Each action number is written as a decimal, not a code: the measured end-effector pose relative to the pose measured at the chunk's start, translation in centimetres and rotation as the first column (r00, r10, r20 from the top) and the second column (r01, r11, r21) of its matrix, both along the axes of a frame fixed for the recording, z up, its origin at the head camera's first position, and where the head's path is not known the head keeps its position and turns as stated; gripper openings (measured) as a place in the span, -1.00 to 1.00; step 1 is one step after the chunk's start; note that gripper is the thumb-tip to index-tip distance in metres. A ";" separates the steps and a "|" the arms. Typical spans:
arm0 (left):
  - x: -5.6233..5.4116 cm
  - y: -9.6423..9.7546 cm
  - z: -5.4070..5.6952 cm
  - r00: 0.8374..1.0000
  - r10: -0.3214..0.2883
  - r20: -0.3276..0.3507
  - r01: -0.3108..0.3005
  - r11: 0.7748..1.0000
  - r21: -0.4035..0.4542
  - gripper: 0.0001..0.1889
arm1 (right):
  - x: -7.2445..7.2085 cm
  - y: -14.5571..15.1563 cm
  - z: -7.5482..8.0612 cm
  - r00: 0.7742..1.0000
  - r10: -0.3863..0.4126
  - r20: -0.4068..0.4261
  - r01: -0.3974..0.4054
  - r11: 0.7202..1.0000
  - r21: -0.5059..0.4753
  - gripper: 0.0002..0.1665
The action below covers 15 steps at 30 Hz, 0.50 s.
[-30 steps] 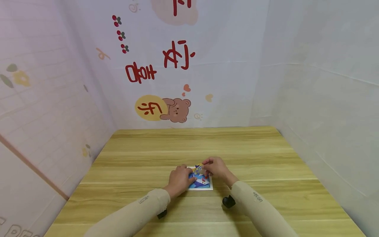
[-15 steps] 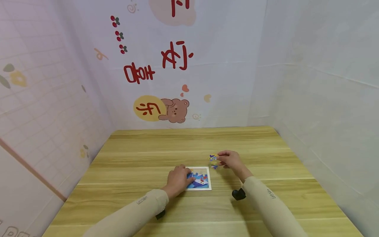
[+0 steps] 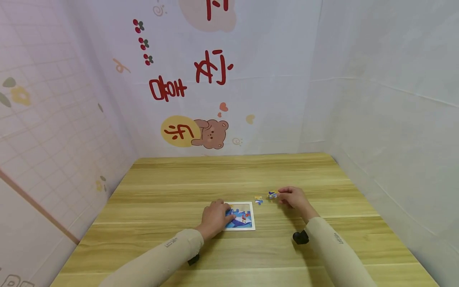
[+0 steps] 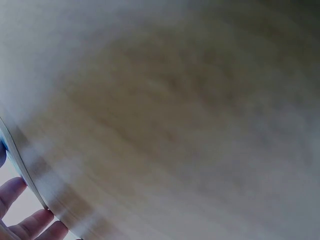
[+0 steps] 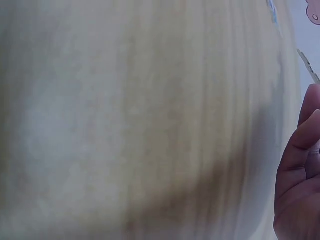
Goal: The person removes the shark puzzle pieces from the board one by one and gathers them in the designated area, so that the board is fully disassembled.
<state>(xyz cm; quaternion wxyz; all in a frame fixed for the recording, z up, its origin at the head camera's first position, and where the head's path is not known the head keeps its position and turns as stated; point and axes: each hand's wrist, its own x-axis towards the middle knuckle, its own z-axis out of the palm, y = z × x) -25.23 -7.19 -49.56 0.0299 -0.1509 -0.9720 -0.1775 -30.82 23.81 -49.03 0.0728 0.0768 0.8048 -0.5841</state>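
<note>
A small jigsaw puzzle (image 3: 241,221) in a white frame lies on the wooden table, with a blue picture and a bare pale strip along its top. My left hand (image 3: 214,218) rests on the frame's left side, fingers extended and thumb over the picture; the left wrist view shows its fingertips (image 4: 37,220) at the frame's edge. With thumb and fingers my right hand (image 3: 295,199) pinches a yellow-and-blue puzzle piece (image 3: 273,194), right of the frame. In the right wrist view that piece (image 5: 308,66) appears edge-on. Another puzzle piece (image 3: 258,200) lies between the frame and my right hand.
The wooden table (image 3: 172,179) reaches back to a white printed cloth wall (image 3: 279,99). Further cloth walls stand at the left and right. Dark wrist-worn objects (image 3: 300,238) show beneath both sleeves.
My right hand has lifted the puzzle piece away from the frame and carried it right. The frame's upper strip and a loose piece on the table have come into view. My left hand stays put.
</note>
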 end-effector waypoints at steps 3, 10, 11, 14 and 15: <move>0.0 0.0 0.0 1.000 0.001 -0.006 -0.001 1.000 0.000 -0.64 | 0.1 0.1 -0.3 1.000 0.009 0.013 -0.009 1.000 -0.005 -0.69; -0.1 0.1 0.0 1.000 0.001 0.001 -0.001 1.000 -0.003 -0.63 | 0.3 0.0 -0.7 0.999 0.012 0.051 -0.012 1.000 0.002 -0.71; -0.1 0.1 0.0 1.000 0.001 -0.001 -0.001 1.000 -0.004 -0.63 | 0.3 0.0 -0.7 0.999 0.022 0.045 -0.022 1.000 0.006 -0.70; -0.1 0.1 0.1 1.000 0.003 0.003 -0.003 1.000 -0.009 -0.63 | 0.3 -0.1 -0.8 0.999 0.019 0.044 -0.019 1.000 0.012 -0.72; -0.1 0.1 0.1 1.000 0.004 0.003 -0.004 1.000 -0.010 -0.63 | 0.3 -0.1 -0.8 0.999 0.022 0.042 -0.022 1.000 0.017 -0.73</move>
